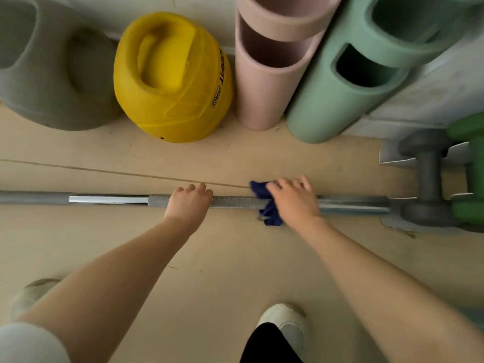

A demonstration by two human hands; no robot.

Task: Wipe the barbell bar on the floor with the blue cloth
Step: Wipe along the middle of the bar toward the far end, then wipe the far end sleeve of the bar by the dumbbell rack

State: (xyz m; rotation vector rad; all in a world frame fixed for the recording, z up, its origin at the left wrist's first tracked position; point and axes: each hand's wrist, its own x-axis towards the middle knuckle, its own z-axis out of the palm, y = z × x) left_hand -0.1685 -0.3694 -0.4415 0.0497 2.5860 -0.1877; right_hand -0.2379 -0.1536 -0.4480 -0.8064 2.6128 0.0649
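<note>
The barbell bar [110,199] lies flat on the tan floor [222,258], running from nine o'clock to three o'clock across the middle of the view. The blue cloth [264,203] is draped over the bar just right of center, its ends showing above and below the metal. The right hand [294,199] covers the cloth and curls over it onto the bar, grasping both. Just to its nine o'clock side, apart from the cloth, the left hand [189,203] wraps over a grey textured stretch of the bar; its fingertips curl out of sight, so it probably clasps the bar. At three o'clock the bar's end meets a grey dumbbell [429,176] beside green dumbbells [471,179]. At twelve o'clock stand a yellow kettlebell [172,77], a grey kettlebell [52,69], pink foam rollers [264,82] and green foam rollers [340,93]. A white shoe [288,323] sits at six o'clock.
</note>
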